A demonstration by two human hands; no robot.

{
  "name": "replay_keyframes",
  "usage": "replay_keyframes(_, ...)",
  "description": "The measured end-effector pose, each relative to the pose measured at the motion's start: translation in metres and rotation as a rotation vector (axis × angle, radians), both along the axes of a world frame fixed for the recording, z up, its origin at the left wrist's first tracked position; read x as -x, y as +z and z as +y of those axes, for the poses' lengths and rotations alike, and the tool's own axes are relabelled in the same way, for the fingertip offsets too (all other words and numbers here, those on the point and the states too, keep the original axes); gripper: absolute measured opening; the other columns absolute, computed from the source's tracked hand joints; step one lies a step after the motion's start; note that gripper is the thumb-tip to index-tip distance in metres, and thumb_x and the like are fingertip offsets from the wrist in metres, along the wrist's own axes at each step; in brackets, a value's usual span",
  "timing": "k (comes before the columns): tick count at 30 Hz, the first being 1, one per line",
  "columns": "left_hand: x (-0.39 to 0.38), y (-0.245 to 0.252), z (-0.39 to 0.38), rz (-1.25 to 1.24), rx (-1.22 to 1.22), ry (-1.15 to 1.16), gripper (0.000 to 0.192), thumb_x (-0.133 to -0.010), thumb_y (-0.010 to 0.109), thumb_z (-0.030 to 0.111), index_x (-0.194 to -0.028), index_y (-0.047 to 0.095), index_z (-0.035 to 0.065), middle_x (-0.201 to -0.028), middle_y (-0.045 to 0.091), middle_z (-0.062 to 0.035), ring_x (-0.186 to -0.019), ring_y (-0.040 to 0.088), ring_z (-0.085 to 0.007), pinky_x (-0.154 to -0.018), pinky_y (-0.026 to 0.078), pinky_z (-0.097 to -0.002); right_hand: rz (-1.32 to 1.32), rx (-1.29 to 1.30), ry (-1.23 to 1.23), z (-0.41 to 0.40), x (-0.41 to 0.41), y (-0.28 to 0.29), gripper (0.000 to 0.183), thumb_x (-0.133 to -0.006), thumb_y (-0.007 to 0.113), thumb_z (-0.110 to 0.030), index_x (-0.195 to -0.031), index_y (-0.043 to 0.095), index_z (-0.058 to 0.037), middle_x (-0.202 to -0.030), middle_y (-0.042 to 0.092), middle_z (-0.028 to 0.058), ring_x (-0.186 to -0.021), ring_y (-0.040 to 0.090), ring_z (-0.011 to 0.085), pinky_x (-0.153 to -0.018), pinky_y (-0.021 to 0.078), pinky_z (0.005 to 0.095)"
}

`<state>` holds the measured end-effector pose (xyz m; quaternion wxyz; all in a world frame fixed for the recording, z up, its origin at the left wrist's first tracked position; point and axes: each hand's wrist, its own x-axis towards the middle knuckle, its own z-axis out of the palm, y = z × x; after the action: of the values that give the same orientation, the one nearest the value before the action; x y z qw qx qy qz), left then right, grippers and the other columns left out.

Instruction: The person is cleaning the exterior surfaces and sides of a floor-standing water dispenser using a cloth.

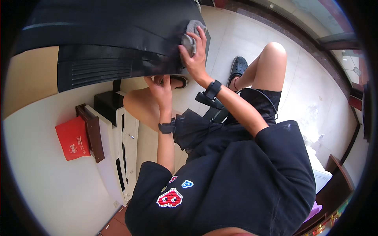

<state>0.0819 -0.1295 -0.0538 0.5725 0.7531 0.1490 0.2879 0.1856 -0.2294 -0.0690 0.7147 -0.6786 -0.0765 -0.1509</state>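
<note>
My right hand (195, 59) presses a crumpled grey cloth (192, 37) against the right end of a large black cabinet-like unit (112, 26). Its fingers are spread over the cloth. Lower down, my left hand (161, 91) is raised to the unit's near edge, thumb and fingers apart. Some of its fingertips are hidden at that edge, so a grip there cannot be made out. A slatted vent panel (100, 69) runs along the unit's near side. Both wrists wear black straps.
My bent knees flank the unit's near edge, on a pale tiled floor (307, 76). Leftward are a tan panel (29, 79), a white drawer cabinet (130, 147) and a red bag (72, 138) by a brown wooden ledge (96, 138). Glazed door frames (339, 41) stand at the right.
</note>
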Motion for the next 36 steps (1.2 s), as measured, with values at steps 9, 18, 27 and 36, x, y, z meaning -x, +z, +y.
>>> replay_keyframes(9,-0.006,-0.006,-0.005,0.019,0.014,-0.068,0.073,-0.086,0.066,0.017,-0.139,0.019,-0.0007,-0.13,0.041,-0.0128,-0.104,0.053,-0.0203,-0.091,0.042,-0.0326,0.397,0.175,-0.092,-0.007,-0.008,-0.157,0.042,-0.083,0.057,-0.019,-0.116,0.048,0.0054,-0.134,0.036,0.0205,-0.122,0.039,0.0381,-0.102,0.0326,0.0376)
replay_keyframes(18,0.01,-0.002,0.0,0.111,-0.113,-0.014,0.064,-0.091,0.058,0.015,-0.138,0.018,-0.0009,-0.135,0.036,-0.0168,-0.113,0.049,-0.0243,-0.098,0.038,-0.0313,-0.19,-0.088,-0.033,-0.006,-0.052,0.066,0.036,-0.074,0.063,-0.011,-0.109,0.057,-0.0087,-0.131,0.04,0.0176,-0.12,0.043,0.0401,-0.097,0.0384,0.0416)
replay_keyframes(27,0.018,0.015,-0.007,0.147,-0.195,0.105,0.047,-0.085,0.067,0.031,-0.107,0.054,-0.0081,-0.101,0.064,-0.0113,-0.089,0.06,-0.0185,-0.085,0.042,-0.0278,0.245,0.001,-0.116,0.008,-0.083,-0.077,0.045,-0.083,0.059,-0.03,-0.115,0.052,0.0005,-0.134,0.038,0.0172,-0.119,0.044,0.0366,-0.099,0.0372,0.039)
replay_keyframes(36,0.023,0.012,0.004,0.464,-0.441,0.115,0.045,-0.088,0.061,0.016,-0.12,0.042,-0.0085,-0.11,0.06,-0.0144,-0.101,0.057,-0.0207,-0.091,0.039,-0.0259,0.297,0.08,-0.09,0.001,-0.084,-0.111,0.039,-0.077,0.063,-0.021,-0.111,0.056,-0.0017,-0.115,0.052,0.0192,-0.108,0.05,0.033,-0.095,0.0395,0.0378)
